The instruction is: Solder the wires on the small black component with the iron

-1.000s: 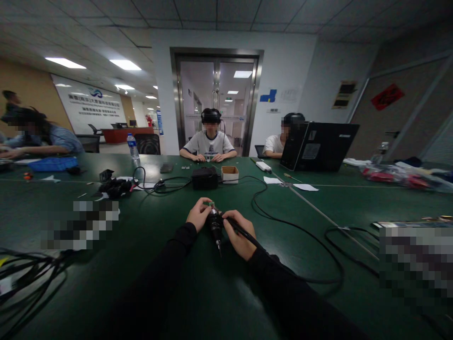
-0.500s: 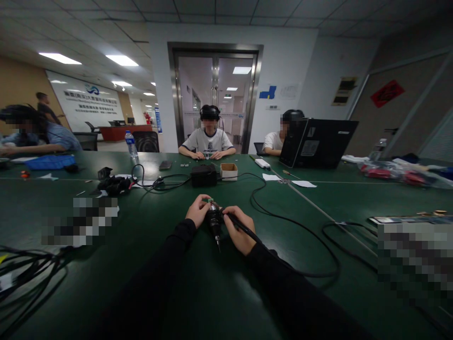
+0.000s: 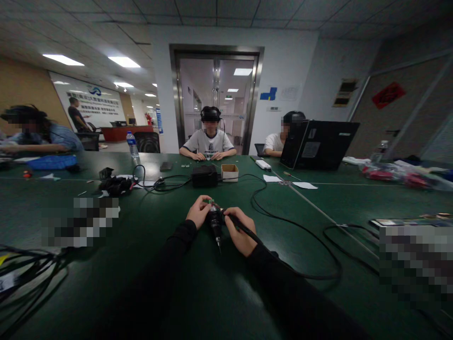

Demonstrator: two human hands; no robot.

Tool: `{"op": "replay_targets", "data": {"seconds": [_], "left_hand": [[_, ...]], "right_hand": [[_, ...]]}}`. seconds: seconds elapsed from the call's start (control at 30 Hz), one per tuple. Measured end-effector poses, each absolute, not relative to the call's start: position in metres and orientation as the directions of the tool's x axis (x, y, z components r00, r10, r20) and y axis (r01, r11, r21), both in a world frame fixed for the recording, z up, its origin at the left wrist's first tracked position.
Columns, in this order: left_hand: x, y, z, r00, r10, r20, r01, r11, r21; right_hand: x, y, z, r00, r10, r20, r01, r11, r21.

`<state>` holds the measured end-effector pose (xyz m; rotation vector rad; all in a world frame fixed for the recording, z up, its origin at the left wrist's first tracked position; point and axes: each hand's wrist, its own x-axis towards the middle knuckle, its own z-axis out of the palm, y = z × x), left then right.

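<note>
My left hand (image 3: 198, 211) is closed around a small green part (image 3: 211, 202) at the back end of a black power tool (image 3: 215, 224). The tool's metal tip points toward me, just above the green table (image 3: 148, 245). My right hand (image 3: 239, 230) grips the tool's black body from the right, fingers wrapped round it. A black cable (image 3: 304, 238) runs from the tool past my right wrist and loops over the table to the right.
A black power box (image 3: 204, 176) and a small cardboard box (image 3: 230, 172) stand beyond my hands. Tangled cables (image 3: 116, 185) lie at the left, a laptop (image 3: 318, 145) at the right. Several people sit across and at the left. More cables lie at the near left edge.
My hands and the tool have stayed almost in place. The view shifted slightly. A person in the far left background has walked to the right.
</note>
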<state>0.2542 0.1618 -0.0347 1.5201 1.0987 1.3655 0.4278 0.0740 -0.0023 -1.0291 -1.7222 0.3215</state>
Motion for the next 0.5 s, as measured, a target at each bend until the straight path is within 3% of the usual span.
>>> {"op": "replay_targets", "data": {"seconds": [0.5], "left_hand": [[0.2538,0.161,-0.0351,0.028,0.951,0.309,0.116,-0.31,0.943]], "right_hand": [[0.4275,0.0725,-0.0004,-0.086,0.759,0.645,0.472,0.602,-0.645]]}}
